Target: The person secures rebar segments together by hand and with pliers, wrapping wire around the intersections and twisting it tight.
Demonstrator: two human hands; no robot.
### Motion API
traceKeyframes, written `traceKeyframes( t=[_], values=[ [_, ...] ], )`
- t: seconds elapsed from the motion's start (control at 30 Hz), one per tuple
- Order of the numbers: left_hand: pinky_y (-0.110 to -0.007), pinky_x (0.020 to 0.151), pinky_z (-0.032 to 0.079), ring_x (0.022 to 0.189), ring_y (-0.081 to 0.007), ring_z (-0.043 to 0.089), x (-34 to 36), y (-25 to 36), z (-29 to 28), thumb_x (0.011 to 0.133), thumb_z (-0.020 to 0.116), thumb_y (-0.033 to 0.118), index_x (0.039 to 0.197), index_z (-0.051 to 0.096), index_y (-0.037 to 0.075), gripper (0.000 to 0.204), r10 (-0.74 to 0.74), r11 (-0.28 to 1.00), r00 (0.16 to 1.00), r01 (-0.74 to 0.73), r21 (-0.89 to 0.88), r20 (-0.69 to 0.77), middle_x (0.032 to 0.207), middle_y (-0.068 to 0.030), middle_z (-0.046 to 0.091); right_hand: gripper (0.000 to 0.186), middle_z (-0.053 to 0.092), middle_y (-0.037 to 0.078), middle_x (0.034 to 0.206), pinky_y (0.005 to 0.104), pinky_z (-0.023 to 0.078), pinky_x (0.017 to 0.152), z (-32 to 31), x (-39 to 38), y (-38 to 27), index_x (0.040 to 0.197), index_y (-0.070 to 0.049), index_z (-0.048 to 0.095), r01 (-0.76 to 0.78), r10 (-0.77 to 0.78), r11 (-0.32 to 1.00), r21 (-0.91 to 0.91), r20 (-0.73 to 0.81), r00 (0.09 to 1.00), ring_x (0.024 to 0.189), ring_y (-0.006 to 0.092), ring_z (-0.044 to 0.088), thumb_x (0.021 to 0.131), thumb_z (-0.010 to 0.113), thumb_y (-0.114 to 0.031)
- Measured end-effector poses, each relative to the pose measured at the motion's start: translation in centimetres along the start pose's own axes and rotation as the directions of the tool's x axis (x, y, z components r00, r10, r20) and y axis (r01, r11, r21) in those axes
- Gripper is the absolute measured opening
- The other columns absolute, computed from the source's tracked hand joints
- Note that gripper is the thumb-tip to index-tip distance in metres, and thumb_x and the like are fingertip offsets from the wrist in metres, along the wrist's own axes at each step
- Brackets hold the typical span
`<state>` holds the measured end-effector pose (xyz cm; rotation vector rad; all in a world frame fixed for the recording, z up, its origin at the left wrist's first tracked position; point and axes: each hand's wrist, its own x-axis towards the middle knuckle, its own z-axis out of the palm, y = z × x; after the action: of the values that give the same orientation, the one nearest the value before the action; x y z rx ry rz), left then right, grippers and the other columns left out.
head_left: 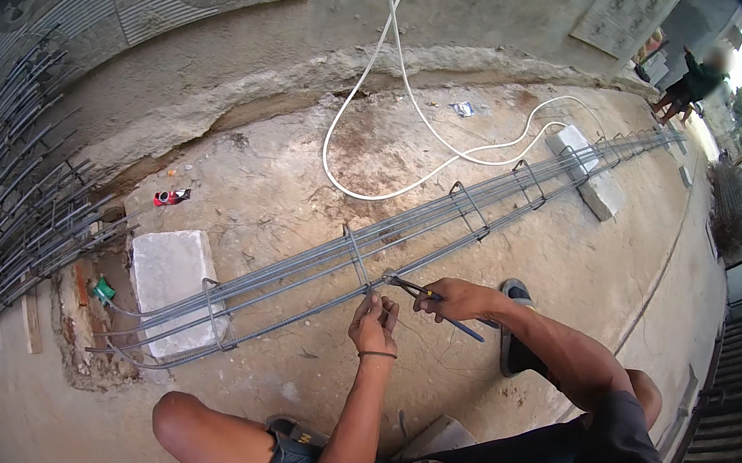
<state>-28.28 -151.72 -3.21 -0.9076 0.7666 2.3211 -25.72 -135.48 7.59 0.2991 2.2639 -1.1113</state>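
Note:
A long bundle of steel reinforcing bars [291,268] runs diagonally across the ground, with square bent stirrups [353,253] around it at intervals. My right hand [456,300] is closed around the handles of dark pincers [413,287]. Their jaws are at the near bar, where a stirrup crosses it. Just below that crossing, my left hand [375,324] has its fingers curled in a pinch close to the bar. What the pinch holds, if anything, is too small to make out.
White blocks [180,277] [599,194] prop up both ends of the bundle. A white hose [374,196] loops beyond it. Many loose bars [8,174] lean at the left wall. A red can [171,197] lies near them. Another person [696,82] is at the far right.

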Motion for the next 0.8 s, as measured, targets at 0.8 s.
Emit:
traceKeyframes(
  t=[0.8],
  values=[
    [-0.024,0.082,0.055,0.092,-0.0179,0.062,1.9,-1.1,-1.3,0.095,0.055,0.012,0.105,0.058,0.002,0.015,-0.207,0.960,0.958,0.238,-0.148,0.199,0.102,-0.0089,0.062,0.026,0.055,0.008,0.088,0.0351,0.053,0.059,-1.0,1.9,-6.2,0.107,-0.003,0.059,-0.367,0.374,0.925,-0.094,0.390,0.841,0.075,0.0181,0.061,0.089,0.049,-0.019]
  ],
)
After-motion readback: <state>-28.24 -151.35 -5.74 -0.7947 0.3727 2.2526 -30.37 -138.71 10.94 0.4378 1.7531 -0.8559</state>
